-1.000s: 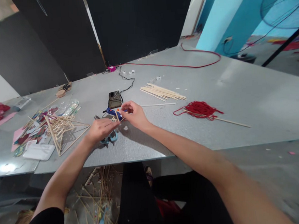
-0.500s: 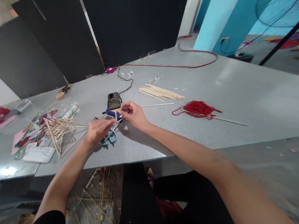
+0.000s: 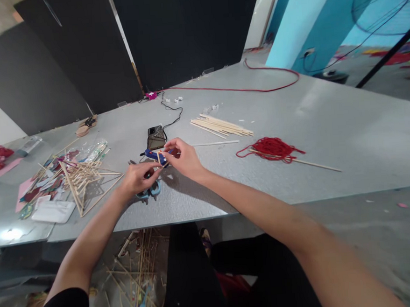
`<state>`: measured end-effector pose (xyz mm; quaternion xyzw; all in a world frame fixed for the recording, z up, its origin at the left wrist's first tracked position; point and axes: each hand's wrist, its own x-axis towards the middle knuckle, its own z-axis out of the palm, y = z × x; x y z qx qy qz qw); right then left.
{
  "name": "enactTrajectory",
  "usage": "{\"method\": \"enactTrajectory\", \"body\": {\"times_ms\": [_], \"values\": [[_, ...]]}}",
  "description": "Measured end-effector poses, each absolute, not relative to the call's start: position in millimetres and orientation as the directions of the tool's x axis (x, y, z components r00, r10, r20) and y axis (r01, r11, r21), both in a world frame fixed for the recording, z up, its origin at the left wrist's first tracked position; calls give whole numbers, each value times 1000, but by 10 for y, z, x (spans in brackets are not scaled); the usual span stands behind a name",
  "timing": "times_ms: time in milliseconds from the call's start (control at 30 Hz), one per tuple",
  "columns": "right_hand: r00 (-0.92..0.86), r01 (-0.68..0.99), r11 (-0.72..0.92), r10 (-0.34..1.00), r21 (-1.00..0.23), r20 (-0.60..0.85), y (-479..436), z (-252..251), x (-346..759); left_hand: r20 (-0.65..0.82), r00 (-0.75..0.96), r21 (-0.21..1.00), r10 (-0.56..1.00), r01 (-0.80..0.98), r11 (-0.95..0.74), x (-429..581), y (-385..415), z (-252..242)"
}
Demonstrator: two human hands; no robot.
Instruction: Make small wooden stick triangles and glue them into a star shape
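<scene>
My left hand and my right hand meet over the grey table, both pinching a small triangle of thin wooden sticks between their fingertips. Right behind the triangle lies a blue glue gun. Blue-handled scissors rest on the table just under my left hand. A dark phone with a black cable lies beyond the glue gun.
A larger stick frame and a heap of coloured scraps sit to the left. A bundle of sticks and red yarn lie to the right. A red cord crosses the far side. Stick offcuts litter the floor.
Both hands have stayed at the same spot, shifting their fingers slightly on the small stick triangle. The view moved a little.
</scene>
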<state>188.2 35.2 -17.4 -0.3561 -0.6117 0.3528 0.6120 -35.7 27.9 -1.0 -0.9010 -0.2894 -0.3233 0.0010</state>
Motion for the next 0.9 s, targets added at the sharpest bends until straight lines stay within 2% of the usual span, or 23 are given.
{"method": "enactTrajectory", "body": {"times_ms": [200, 433, 667, 900], "values": [[-47, 82, 599, 801, -797, 597, 303, -153, 1887, 564, 674, 105, 477, 515, -851, -365, 300, 48], [-22, 92, 560, 828, -823, 561, 283, -125, 1887, 560, 748, -67, 356, 469, -881, -405, 336, 29], [-4, 60, 452, 892, -890, 453, 337, -142, 1900, 567, 727, -43, 387, 495, -868, -390, 328, 32], [11, -51, 379, 925, -924, 379, 450, -225, 1891, 557, 709, -8, 433, 526, -851, -404, 327, 32]]}}
